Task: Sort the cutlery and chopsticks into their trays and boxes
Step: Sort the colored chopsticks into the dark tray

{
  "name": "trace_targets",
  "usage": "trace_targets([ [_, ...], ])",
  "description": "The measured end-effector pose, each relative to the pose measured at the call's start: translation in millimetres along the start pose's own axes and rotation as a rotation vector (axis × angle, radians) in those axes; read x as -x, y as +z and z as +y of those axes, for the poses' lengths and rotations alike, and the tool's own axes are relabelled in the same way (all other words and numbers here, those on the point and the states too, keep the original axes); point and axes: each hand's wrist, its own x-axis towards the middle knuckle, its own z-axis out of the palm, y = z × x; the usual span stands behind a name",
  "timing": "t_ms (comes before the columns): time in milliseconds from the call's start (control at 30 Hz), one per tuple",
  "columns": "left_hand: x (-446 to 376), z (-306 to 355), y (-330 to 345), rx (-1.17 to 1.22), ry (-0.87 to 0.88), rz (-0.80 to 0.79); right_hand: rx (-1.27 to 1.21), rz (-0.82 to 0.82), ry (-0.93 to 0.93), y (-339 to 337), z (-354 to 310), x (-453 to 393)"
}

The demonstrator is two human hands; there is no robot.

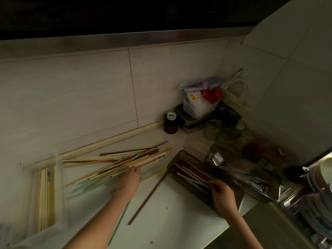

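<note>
1. Head view: dim kitchen counter (179, 203) in a tiled corner.
2. Left hand (130, 178) lies on a loose chopstick pile (116, 163); fingertips touch the sticks, grip not discernible.
3. Right hand (221, 192), fingers curled, pinches the near ends of chopsticks lying in the dark tray (188, 157).
4. Second tray (269, 178), just right, holds forks (217, 158) and other metal cutlery.
5. Clear box (59, 186) at far left holds pale chopsticks.
6. One brown chopstick (147, 197) lies alone between the hands.

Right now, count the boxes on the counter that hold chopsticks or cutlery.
3. A clear box of pale chopsticks at far left; a smoky box of red and white chopsticks by the right hand; a cutlery box with forks behind it. Others may be hidden.
</note>
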Motion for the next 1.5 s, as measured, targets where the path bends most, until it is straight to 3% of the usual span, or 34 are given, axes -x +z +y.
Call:
trace_targets([
  [400, 2.1, 5.0, -14.3, -0.042, 0.06, -0.055, -0.035, -0.026, 0.022, -4.9, -6.0, 1.0],
  [533, 11.9, 15.2, -31.3, -0.094, 0.156, 0.074, -0.048, 0.015, -0.005, -7.5, -5.2, 3.2],
  [600, 12.1, 26.6, -41.8, -0.041, 0.187, 0.19, -0.047, 0.068, -0.051, -7.2, -7.8, 3.6],
  [667, 11.5, 42.5, -53.2, 0.143, 0.222, 0.191, -0.047, 0.103, -0.129, -5.3, -17.7, 3.2],
  [767, 12.6, 72.7, -51.0, -0.016, 0.318, 0.175, 0.025, 0.062, -0.265, 3.0, -38.2, 3.8],
  [900, 11.1, 92.0, -56.8, 0.089, 0.265, 0.141, 0.129, -0.043, -0.391, 19.9, -48.9, 13.2],
  [1000, 11.8, 105.2, -74.7, 0.083, 0.42, 0.181, 0.073, -0.06, -0.435, 26.4, -51.5, 15.4],
  [1067, 10.8, 112.9, -83.3, 0.09, 0.47, 0.237, 0.0, -0.043, -0.421, 27.3, -54.8, 14.0],
  [1233, 2.8, 123.4, -79.3, 0.088, 0.571, 0.215, -0.036, 0.178, -0.283, 7.6, -41.5, 2.1],
  [1300, -1.0, 113.1, -75.8, 0.106, 0.493, 0.183, -0.009, 0.24, -0.208, -8.4, -24.2, -1.6],
  [1433, -2.4, 71.7, -56.6, 0.036, 0.341, 0.184, 0.31, 0.139, -0.097, -19.7, 6.2, -0.4],
  [1500, 1.6, 52.8, -44.7, 0.023, 0.263, 0.124, 0.328, 0.149, -0.08, -15.5, 8.8, 2.5],
])
